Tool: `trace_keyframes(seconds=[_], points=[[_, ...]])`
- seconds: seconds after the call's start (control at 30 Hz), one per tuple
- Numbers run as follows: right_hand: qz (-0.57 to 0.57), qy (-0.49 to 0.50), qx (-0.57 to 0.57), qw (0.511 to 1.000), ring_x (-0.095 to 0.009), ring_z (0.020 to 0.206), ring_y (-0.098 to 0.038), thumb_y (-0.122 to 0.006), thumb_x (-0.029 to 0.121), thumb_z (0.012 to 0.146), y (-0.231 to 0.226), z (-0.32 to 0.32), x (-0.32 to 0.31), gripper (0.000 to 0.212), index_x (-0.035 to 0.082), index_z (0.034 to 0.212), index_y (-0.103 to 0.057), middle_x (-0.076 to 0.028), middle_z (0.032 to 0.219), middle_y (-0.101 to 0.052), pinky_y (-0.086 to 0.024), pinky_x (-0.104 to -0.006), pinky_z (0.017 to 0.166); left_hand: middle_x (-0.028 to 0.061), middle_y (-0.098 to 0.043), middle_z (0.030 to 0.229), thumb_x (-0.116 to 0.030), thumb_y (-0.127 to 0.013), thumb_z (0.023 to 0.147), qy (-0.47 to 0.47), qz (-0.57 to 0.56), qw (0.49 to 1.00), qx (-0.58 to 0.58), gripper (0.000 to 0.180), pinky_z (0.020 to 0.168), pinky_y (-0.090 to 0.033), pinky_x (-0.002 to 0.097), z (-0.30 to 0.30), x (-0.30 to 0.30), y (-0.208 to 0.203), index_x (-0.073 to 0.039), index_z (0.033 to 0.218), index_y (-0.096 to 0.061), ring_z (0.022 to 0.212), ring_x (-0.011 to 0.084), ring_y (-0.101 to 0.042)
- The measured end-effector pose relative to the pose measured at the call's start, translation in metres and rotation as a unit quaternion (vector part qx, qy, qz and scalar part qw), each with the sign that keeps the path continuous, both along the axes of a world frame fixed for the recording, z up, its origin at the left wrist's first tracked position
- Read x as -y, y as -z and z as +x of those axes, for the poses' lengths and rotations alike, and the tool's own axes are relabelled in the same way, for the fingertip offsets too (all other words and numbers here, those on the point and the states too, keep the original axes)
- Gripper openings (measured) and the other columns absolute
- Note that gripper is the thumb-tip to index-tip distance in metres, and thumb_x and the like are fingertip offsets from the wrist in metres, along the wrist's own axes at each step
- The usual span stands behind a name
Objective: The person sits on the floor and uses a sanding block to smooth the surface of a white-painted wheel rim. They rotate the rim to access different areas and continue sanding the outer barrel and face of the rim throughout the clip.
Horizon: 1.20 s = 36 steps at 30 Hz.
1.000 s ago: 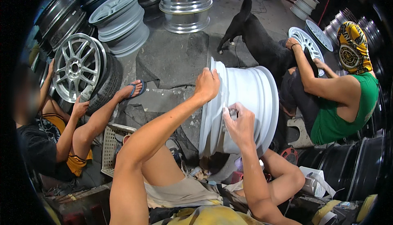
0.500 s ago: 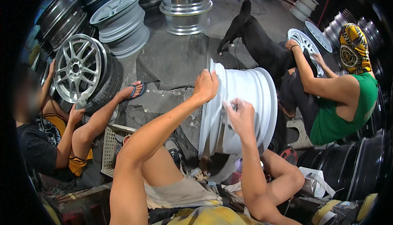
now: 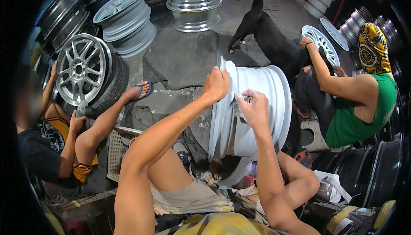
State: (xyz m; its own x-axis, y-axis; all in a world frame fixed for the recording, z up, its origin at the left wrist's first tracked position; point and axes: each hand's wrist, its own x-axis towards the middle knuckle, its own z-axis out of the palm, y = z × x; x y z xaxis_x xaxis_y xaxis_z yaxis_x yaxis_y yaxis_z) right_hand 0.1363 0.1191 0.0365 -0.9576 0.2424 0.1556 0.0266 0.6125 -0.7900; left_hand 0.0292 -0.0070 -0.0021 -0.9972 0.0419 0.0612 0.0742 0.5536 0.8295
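Note:
A white wheel rim [image 3: 254, 89] stands on its side between my knees, its barrel facing me. My left hand [image 3: 217, 84] is closed over the rim's left lip at the top. Against the barrel, my right hand [image 3: 256, 109] pinches a small grey piece of sandpaper [image 3: 237, 107], partly hidden by the fingers. Pale dust coats the fingers of that hand. A bare grey patch [image 3: 229, 134] shows on the barrel below it.
At left, a person holds a silver spoked wheel [image 3: 81, 70] beside a tyre [image 3: 115, 83]. On the right, a person in a green top handles a white rim [image 3: 320, 42]. A black dog [image 3: 274, 38] stands beyond my rim. A plastic crate [image 3: 114, 153] lies near my left leg; stacked rims [image 3: 193, 10] stand behind.
My right hand has shifted slightly up along the barrel. The right-hand person's lower hand has moved down by their rim, and the dog's head has shifted right.

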Motion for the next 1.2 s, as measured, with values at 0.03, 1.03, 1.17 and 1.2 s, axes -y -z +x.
trace_keyframes(seconds=[0.03,1.03,1.17,1.2], points=[[-0.005,0.010,-0.006,1.000,-0.030,0.052,-0.059,-0.072,0.022,0.083,-0.002,-0.002,0.000,0.028,-0.006,0.079,-0.069,-0.020,0.059,-0.059,-0.047,-0.0395,0.057,0.0395,-0.065,0.098,-0.029,-0.044,0.103,0.006,-0.006,1.000,0.001,0.044,0.089,-0.049,0.0581,0.000,-0.001,0.000,0.013,0.102,-0.058,0.096,0.0545,-0.064],[0.019,-0.003,-0.035,0.999,-0.015,0.052,-0.050,-0.073,0.017,0.085,0.003,0.003,-0.002,0.023,-0.005,0.079,-0.069,-0.012,0.056,-0.055,-0.042,-0.0344,0.054,0.0388,-0.066,0.099,-0.029,-0.043,0.103,0.011,-0.019,1.000,0.011,0.044,0.091,-0.049,0.0570,0.004,0.001,-0.004,0.012,0.104,-0.058,0.099,0.0539,-0.064],[0.005,-0.014,0.005,1.000,-0.010,0.052,-0.045,-0.074,0.017,0.085,0.007,0.029,0.003,0.022,-0.005,0.080,-0.070,-0.009,0.055,-0.052,-0.040,-0.0319,0.052,0.0388,-0.065,0.101,-0.029,-0.042,0.103,0.006,-0.016,1.000,0.025,0.044,0.091,-0.049,0.0568,0.004,0.005,-0.002,0.012,0.104,-0.058,0.100,0.0535,-0.064],[0.027,-0.007,0.007,1.000,-0.009,0.053,-0.045,-0.075,0.017,0.085,0.007,0.021,0.000,0.022,-0.005,0.081,-0.071,-0.008,0.055,-0.052,-0.040,-0.0314,0.052,0.0388,-0.065,0.102,-0.029,-0.043,0.103,0.012,-0.014,1.000,0.024,0.044,0.092,-0.049,0.0567,0.004,0.004,-0.004,0.012,0.104,-0.058,0.101,0.0533,-0.064]])
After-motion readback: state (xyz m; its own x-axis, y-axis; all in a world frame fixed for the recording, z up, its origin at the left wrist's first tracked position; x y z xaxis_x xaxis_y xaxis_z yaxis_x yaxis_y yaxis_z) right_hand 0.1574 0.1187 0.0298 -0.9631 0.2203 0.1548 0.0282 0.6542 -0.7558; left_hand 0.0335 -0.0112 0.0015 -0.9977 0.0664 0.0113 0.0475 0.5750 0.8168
